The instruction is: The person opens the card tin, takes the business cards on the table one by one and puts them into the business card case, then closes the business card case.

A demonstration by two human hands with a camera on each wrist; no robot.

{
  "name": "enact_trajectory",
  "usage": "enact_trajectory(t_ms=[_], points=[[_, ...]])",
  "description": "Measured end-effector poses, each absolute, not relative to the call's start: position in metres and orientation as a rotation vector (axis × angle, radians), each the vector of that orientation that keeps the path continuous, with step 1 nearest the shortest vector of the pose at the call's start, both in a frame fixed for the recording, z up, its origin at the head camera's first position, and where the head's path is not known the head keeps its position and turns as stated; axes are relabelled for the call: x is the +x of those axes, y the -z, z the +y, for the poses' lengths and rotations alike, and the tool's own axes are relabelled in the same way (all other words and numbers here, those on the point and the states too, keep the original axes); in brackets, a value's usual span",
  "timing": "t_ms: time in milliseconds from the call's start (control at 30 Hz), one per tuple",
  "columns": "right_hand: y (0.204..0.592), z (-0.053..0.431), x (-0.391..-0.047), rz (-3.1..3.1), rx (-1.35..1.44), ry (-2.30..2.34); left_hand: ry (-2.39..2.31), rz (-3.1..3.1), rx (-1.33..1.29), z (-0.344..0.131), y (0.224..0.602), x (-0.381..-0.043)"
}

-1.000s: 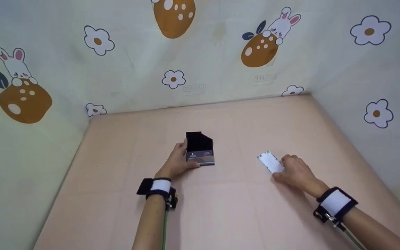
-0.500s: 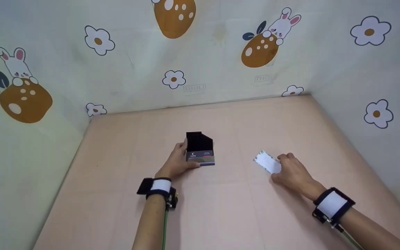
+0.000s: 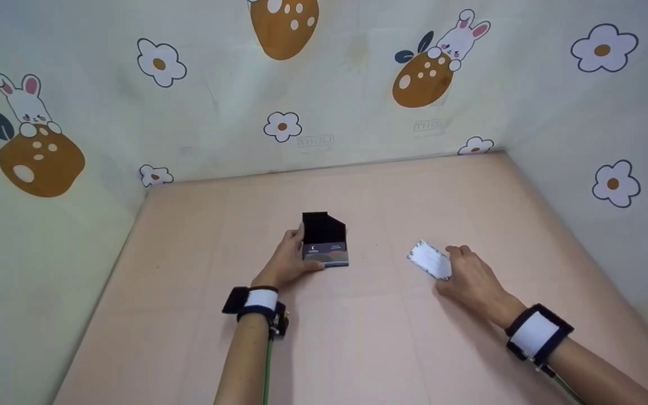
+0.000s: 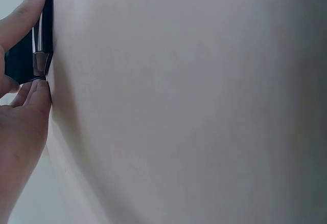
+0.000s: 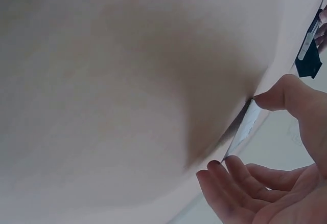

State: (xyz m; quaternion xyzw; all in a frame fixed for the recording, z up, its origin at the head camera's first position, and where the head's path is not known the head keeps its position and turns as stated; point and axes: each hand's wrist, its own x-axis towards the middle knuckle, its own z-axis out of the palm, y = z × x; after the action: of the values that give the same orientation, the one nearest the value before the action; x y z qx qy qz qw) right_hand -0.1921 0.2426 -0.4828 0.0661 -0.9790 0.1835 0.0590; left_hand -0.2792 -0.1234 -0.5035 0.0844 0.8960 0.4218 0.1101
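A black open-topped card holder (image 3: 324,228) with a grey printed front stands on the table a little left of the middle. My left hand (image 3: 286,261) grips its left side, thumb along the front lower edge and fingers at the side. In the left wrist view the thumb overlaps the dark holder (image 4: 20,63). To the right, my right hand (image 3: 473,284) pinches a white card (image 3: 430,260) with a leafy patterned border. The right wrist view shows this card (image 5: 244,128) edge-on between thumb and fingertips, tilted close over the table, its shadow beneath.
The table (image 3: 369,337) has a plain pale pink cover. A wall sheet (image 3: 358,84) printed with rabbits and flowers rises along its back and both sides. Each wrist wears a strapped camera band (image 3: 539,334) with a cable trailing back along the arm.
The right hand has moved slightly left with the white card, bringing it a little nearer the card holder. The left hand and card holder have stayed in place.
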Motion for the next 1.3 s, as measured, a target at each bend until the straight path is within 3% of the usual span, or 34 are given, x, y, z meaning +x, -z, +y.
enact_trajectory(t_ms=[1300], points=[[0.483,0.193,-0.239,-2.526,0.832,-0.25,-1.273,2.615,0.215,-0.121,0.5,-0.275]])
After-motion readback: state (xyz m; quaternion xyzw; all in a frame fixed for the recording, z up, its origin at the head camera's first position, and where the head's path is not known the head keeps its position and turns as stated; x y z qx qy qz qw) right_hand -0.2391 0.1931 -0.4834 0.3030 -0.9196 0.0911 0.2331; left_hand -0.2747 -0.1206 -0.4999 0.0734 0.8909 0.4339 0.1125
